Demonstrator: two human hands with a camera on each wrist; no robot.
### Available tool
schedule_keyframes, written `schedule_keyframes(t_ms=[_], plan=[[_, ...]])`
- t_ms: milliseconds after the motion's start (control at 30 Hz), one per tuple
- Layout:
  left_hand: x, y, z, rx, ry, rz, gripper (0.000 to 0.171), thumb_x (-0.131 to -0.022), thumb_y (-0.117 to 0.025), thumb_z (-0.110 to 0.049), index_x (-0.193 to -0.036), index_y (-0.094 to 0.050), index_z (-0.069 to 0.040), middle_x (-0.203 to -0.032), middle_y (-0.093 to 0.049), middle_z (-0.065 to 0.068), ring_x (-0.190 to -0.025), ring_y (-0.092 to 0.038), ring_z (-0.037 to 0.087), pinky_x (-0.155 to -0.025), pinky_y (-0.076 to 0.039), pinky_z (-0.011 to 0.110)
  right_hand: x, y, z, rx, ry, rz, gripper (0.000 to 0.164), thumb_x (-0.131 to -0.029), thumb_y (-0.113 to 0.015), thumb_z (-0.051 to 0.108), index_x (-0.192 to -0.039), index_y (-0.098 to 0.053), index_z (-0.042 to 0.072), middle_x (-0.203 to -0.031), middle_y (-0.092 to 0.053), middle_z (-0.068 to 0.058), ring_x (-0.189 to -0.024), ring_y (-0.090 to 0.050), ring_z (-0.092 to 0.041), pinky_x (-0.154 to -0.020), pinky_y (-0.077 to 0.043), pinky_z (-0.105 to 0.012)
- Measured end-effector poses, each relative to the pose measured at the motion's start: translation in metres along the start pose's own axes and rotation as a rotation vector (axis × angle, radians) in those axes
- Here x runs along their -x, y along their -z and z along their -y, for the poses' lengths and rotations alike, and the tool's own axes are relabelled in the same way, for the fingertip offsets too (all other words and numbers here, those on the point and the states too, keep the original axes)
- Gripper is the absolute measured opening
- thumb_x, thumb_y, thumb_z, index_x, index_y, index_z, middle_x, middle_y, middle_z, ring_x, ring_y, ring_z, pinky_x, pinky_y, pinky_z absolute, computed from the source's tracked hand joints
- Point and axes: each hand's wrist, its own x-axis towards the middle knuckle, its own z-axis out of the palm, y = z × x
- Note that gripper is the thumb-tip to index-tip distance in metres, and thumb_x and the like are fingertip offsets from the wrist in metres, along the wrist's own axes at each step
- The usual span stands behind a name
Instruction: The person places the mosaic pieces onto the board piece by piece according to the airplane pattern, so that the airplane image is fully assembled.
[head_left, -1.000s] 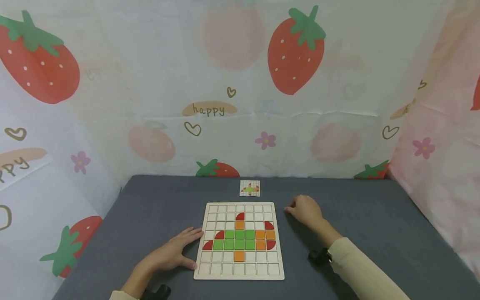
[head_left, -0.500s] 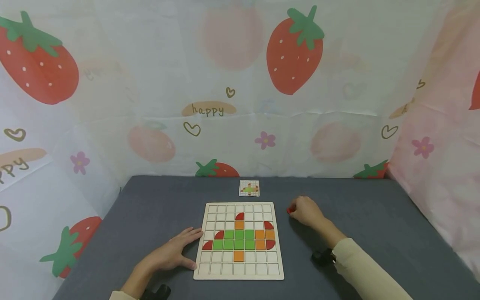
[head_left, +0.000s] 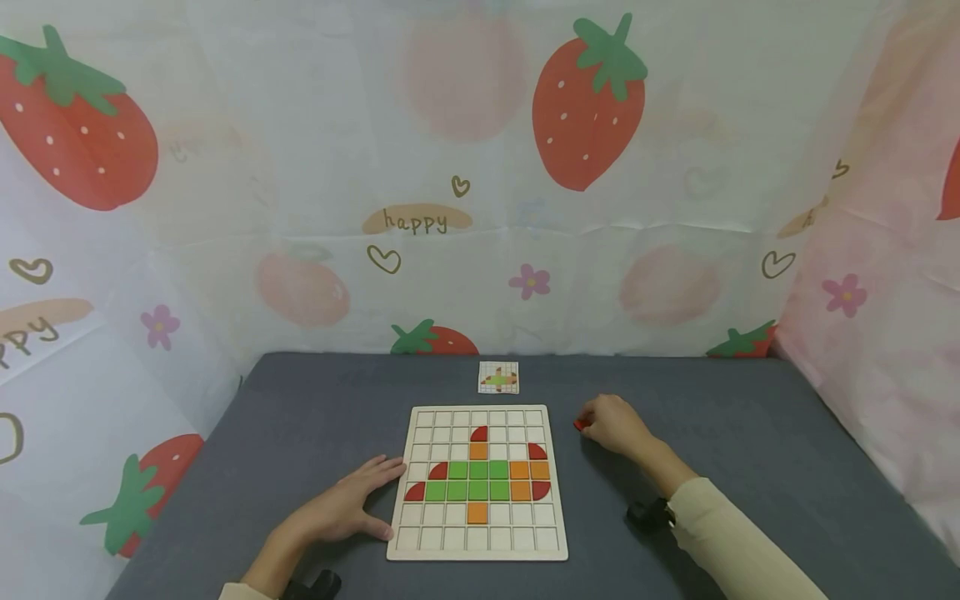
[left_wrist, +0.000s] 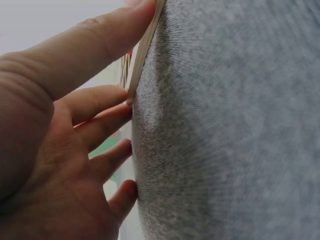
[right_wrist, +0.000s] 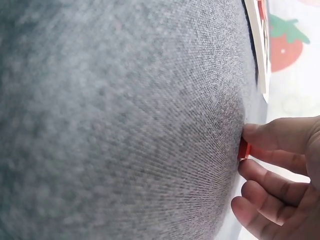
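Observation:
A pale grid board (head_left: 455, 537) lies on the dark grey table, with green and orange square tiles and red quarter-round tiles set in its cells. My left hand (head_left: 341, 504) rests at the board's left edge, thumb and fingers spread and touching the rim; the left wrist view shows the thumb (left_wrist: 100, 45) against that edge. To the right of the board, my right hand (head_left: 617, 425) pinches a small red tile (right_wrist: 244, 149) between thumb and fingers, down at the table surface. Fingers hide most of the tile, so its full shape cannot be seen.
Behind the board lies a small pattern card (head_left: 498, 377) printed with a similar coloured figure. The grey table (head_left: 720, 425) ends at a strawberry-print cloth (head_left: 480, 292) at the back and sides. Each wrist wears a dark camera (head_left: 648, 515).
My right hand has shifted slightly to the right and nearer, and the red tile at its fingertips shows more. The left hand and the board stay as they were.

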Motion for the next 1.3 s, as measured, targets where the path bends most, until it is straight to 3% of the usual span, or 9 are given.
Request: schedule_keyframes(t_ms=[267, 467, 600, 900, 1133, 1300], plan=[[0.0002, -0.0005, 0.0007, 0.001, -0.003, -0.004, 0.096, -0.071, -0.083, -0.034, -0.148, -0.037, 0.001, -0.156, -0.032, 0.022, -0.145, -0.017, 0.052, -0.108, -0.022, 0.07, -0.0001, 0.0014, 0.0002, 0.005, 0.04, 0.012, 0.018, -0.077, -0.069, 0.0, -0.093, -0.075, 0.002, -0.088, -0.068, -0.009, -0.08, -0.063, -0.023, -0.073, -0.053, -0.04], [-0.0001, 0.0004, 0.0007, 0.003, -0.02, -0.007, 0.097, -0.071, -0.083, -0.035, -0.148, -0.038, 0.001, -0.156, -0.033, 0.022, -0.145, -0.017, 0.052, -0.108, -0.021, 0.071, 0.0006, 0.0016, 0.0008, 0.013, -0.003, 0.001, 0.014, -0.084, -0.075, 0.019, -0.09, -0.074, 0.006, -0.087, -0.07, -0.006, -0.079, -0.064, -0.021, -0.073, -0.053, -0.041], [-0.0005, 0.0003, 0.0006, -0.011, -0.026, -0.014, 0.097, -0.07, -0.083, -0.036, -0.148, -0.038, 0.001, -0.156, -0.034, 0.021, -0.145, -0.018, 0.052, -0.108, -0.021, 0.07, 0.0003, 0.0016, 0.0012, 0.024, -0.039, -0.002, 0.016, -0.084, -0.075, 0.022, -0.088, -0.075, 0.006, -0.085, -0.071, -0.005, -0.075, -0.064, -0.019, -0.07, -0.053, -0.039], [-0.0008, -0.0005, 0.0016, -0.027, -0.025, -0.019, 0.097, -0.069, -0.083, -0.036, -0.148, -0.039, 0.001, -0.156, -0.034, 0.02, -0.145, -0.019, 0.051, -0.108, -0.022, 0.07, -0.0009, 0.0003, -0.0009, 0.021, -0.041, 0.01, 0.012, -0.082, -0.076, 0.017, -0.087, -0.074, 0.005, -0.084, -0.071, -0.005, -0.075, -0.064, -0.018, -0.07, -0.053, -0.039], [-0.0009, -0.0008, 0.0017, -0.022, -0.014, -0.014, 0.097, -0.07, -0.083, -0.036, -0.148, -0.038, 0.001, -0.156, -0.034, 0.021, -0.145, -0.019, 0.051, -0.108, -0.022, 0.07, -0.0004, 0.0037, -0.0007, -0.01, -0.014, 0.051, 0.018, -0.081, -0.075, 0.009, -0.097, -0.073, 0.001, -0.09, -0.071, -0.008, -0.08, -0.065, -0.021, -0.074, -0.054, -0.04], [-0.0013, -0.0014, 0.0016, -0.03, -0.011, -0.012, 0.098, -0.069, -0.084, -0.036, -0.148, -0.039, 0.001, -0.156, -0.034, 0.02, -0.145, -0.019, 0.05, -0.109, -0.022, 0.069, -0.0002, 0.0048, -0.0026, -0.05, 0.016, 0.068, 0.022, -0.082, -0.071, 0.005, -0.103, -0.073, 0.002, -0.085, -0.067, -0.006, -0.074, -0.057, -0.016, -0.066, -0.048, -0.033]])
